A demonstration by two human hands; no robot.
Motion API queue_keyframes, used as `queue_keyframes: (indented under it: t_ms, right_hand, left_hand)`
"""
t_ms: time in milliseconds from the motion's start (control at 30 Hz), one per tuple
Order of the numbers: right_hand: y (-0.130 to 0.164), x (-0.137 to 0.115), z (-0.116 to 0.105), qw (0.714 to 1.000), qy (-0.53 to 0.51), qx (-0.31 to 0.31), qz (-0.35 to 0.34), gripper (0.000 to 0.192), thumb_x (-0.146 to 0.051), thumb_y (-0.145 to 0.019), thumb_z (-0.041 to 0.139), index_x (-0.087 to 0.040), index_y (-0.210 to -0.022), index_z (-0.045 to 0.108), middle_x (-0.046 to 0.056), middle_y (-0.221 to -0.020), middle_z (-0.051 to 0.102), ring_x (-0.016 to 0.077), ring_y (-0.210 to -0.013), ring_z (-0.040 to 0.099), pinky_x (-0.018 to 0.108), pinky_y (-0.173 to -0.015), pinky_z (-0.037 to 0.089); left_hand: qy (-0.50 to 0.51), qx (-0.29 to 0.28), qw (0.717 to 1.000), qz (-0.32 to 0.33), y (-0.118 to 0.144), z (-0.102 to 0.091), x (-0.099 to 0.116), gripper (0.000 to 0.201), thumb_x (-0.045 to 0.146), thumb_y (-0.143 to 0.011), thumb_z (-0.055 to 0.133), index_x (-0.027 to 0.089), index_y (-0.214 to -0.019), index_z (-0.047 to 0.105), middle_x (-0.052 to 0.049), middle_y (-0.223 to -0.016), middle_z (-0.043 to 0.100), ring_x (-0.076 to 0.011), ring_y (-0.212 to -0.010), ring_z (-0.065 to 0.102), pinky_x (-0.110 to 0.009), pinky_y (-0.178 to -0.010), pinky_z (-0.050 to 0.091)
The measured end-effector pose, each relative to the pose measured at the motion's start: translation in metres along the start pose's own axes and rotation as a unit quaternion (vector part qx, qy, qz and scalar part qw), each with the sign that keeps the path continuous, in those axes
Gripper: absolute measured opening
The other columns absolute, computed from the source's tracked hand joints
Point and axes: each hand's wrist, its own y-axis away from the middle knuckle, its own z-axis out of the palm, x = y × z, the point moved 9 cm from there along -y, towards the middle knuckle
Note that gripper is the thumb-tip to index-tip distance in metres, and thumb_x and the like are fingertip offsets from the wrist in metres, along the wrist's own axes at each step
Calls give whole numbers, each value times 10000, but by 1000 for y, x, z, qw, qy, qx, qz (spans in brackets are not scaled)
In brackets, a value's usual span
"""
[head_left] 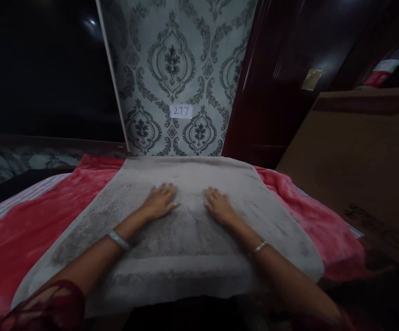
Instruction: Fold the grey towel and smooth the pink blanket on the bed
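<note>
Two flat hands on a spread grey towel

Both hands lie palm-down, fingers stretched out and grasping nothing, on a grey, nubbly rectangular terry towel (171, 239). The left hand (159, 201) rests just left of the towel's middle, and the right hand (219, 205) rests just right of it; the two are near each other but apart. A pale bangle (118, 239) sits on the left wrist and a thin bracelet (258, 247) on the right.

The towel lies open in a single layer over a plush red-pink blanket (23, 220), which shows on both sides of it. Judging from how it lies, the spreading looks done: the surface is flat, the far edge runs straight, and no fold has been made yet. Darker brushed patches mark the pile around the hands, as from smoothing. Any folding remains to be done.

Behind stands a grey wall panel with dark damask pattern (178, 69), bearing a small white label reading 277 (181, 111). A brown cardboard box (358, 161) stands to the right.
</note>
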Motion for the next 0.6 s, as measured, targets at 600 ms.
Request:
queue_keyframes:
  t_ms: [600]
  right_hand:
    - [139, 273, 13, 940, 63, -27, 333, 598, -447, -1005, 281, -171, -1497, 477, 160, -1560, 445, 333, -1450, 394, 588, -1097, 407]
  left_hand:
    - [-61, -47, 952, -296, 128, -21, -223, 667, 473, -977, 228, 204, -1581, 324, -102, -1666, 254, -322, -1523, 275, -581, -1186, 250]
